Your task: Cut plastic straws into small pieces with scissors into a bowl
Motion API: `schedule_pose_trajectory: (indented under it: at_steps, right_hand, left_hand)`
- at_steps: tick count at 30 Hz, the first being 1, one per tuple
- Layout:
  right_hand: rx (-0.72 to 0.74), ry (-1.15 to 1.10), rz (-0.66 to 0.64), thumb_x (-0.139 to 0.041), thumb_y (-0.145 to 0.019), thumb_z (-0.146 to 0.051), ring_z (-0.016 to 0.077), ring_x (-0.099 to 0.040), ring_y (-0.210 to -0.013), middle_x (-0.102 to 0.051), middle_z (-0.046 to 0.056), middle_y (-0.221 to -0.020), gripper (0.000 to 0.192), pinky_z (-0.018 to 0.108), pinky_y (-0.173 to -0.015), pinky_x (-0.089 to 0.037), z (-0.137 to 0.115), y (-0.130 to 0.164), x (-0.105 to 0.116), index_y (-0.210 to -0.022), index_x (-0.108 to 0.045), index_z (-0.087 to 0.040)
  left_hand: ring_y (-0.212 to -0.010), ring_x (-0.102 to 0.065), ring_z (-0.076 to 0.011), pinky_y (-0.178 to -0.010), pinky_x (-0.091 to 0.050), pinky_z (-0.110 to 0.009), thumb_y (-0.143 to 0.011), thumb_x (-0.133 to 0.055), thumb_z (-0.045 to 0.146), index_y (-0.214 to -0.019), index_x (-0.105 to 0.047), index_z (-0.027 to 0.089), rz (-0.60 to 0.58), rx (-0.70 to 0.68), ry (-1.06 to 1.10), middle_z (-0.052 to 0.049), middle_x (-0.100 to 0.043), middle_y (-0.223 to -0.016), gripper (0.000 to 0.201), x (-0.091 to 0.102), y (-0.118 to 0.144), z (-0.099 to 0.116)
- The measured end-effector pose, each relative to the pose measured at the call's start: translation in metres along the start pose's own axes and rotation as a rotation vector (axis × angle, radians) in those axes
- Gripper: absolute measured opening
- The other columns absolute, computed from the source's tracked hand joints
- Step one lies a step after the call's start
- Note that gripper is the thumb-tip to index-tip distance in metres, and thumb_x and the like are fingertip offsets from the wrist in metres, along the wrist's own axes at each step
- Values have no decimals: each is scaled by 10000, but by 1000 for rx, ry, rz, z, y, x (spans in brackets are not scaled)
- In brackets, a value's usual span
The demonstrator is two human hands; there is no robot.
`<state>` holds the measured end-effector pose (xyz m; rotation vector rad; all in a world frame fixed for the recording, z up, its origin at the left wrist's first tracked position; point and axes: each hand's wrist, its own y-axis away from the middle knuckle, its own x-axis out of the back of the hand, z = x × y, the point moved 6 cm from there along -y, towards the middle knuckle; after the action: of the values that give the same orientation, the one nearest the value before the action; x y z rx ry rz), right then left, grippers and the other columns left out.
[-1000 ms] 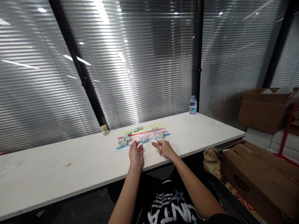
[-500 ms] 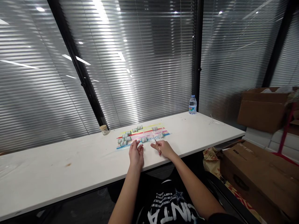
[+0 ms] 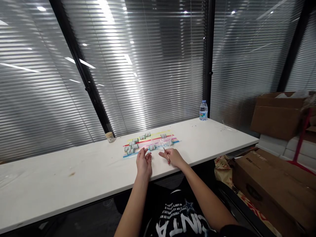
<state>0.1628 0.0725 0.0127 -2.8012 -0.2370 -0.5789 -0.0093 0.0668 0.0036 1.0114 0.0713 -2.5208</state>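
Resting palm-down on the white table (image 3: 74, 177), left hand (image 3: 144, 162), fingers loosely spread and closed on nothing, fingertips just short of the near blue stripe. Pinching a thin stick-like tool (image 3: 165, 149) between thumb and fingers, right hand (image 3: 174, 157), at 3 o'clock from the left; tool tip angled toward 11 o'clock over the coloured strips (image 3: 153, 141). Too small to tell exactly what the tool is. Lying across yellow, red, pink and blue strips at 12 o'clock of both hands, small rolled pieces (image 3: 132, 146), most clustered at the left end, a few toward the right. Standing near the blinds: small tan jar (image 3: 110, 137) at 10 o'clock, water bottle (image 3: 203, 111) at 2 o'clock. Stacked off the table's right end, cardboard boxes (image 3: 274, 179).
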Motion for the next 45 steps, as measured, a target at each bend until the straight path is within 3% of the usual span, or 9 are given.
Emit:
schedule_pose_trajectory:
  at_steps: [37,45]
  right_hand:
    - [-17,-27,57,-576,-805,-602,130,-501,-480,-496,-21,-434,486,230,-548,-374,3,-3,1,-558,-469,-197]
    - [2,-20,5,-568,-801,-634,124,-487,-470,-482,-24,-422,527,233,-551,-375,-3,2,-1,-531,-457,-196]
  left_hand:
    - [-610,-599,-57,-621,-454,-200,-876,-613,229,-942,-619,213,-27,10,1,-6,-653,-896,69,1,-4,-2]
    - [-614,-595,-59,-633,-454,-199,-880,-599,206,-959,-623,214,-37,12,-14,-7,-662,-896,83,-1,0,-1]
